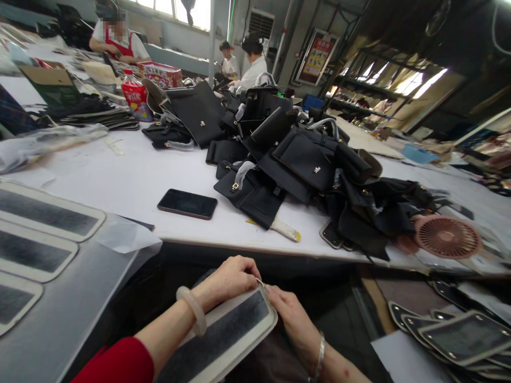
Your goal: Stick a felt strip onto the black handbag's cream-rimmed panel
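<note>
A long panel (223, 338) with a pale border and a dark grey centre lies tilted over the lap, below the table edge. My left hand (235, 276) reaches over its top edge, with the fingers bent down at the upper corner. At the same corner my right hand (287, 308) pinches the panel's rim from the right side. The fingertips of both hands nearly meet there. Under the panel some dark material shows, partly hidden by the hands.
A heap of black bags (295, 154) covers the middle of the white table (131, 175). Nearer are a phone (187, 204) and a pink fan (447, 236). Similar panels (35, 244) lie at left, stacked dark pieces (465, 338) at right. People sit behind.
</note>
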The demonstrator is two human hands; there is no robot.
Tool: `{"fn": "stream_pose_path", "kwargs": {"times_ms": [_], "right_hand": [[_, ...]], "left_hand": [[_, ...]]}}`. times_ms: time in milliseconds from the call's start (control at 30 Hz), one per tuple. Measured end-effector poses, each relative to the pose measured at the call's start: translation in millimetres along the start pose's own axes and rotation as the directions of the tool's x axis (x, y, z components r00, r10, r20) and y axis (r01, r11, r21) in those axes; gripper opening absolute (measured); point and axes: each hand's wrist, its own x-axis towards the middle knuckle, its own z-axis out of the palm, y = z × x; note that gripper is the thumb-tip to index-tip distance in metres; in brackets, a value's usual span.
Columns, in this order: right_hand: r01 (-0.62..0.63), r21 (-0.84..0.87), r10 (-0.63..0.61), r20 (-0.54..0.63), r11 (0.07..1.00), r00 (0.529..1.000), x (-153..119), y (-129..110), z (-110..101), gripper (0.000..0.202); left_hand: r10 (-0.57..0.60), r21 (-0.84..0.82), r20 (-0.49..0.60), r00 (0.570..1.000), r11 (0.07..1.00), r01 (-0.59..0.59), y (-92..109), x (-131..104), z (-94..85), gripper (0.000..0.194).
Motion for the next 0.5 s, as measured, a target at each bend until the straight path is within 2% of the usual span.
{"fn": "stream_pose_path", "kwargs": {"times_ms": [133, 300, 433, 500], "right_hand": [[-0.007, -0.09, 0.011, 0.044, 0.996, 0.999, 0, -1, -5, 0.055], [0.073, -0.301, -0.032, 0.138, 0.951, 0.99, 6, -11, -11, 0.055], [0.121, -0.396, -0.046, 0.193, 0.91, 0.98, 13, -15, -12, 0.05], [0.119, -0.421, -0.059, 0.152, 0.899, 0.987, 12, -9, -13, 0.052]], "left_hand": [[0.085, 0.033, 0.005, 0.996, 0.996, -0.085, -1, -4, -0.9, 0.018], [0.2, 0.08, 0.043, 0.979, 0.976, -0.203, -1, -9, -7.5, 0.019], [0.22, 0.063, 0.088, 0.971, 0.972, -0.226, -3, -22, -25.7, 0.032], [0.194, 0.027, 0.029, 0.98, 0.98, -0.195, -7, -40, -38.9, 0.039]]}}
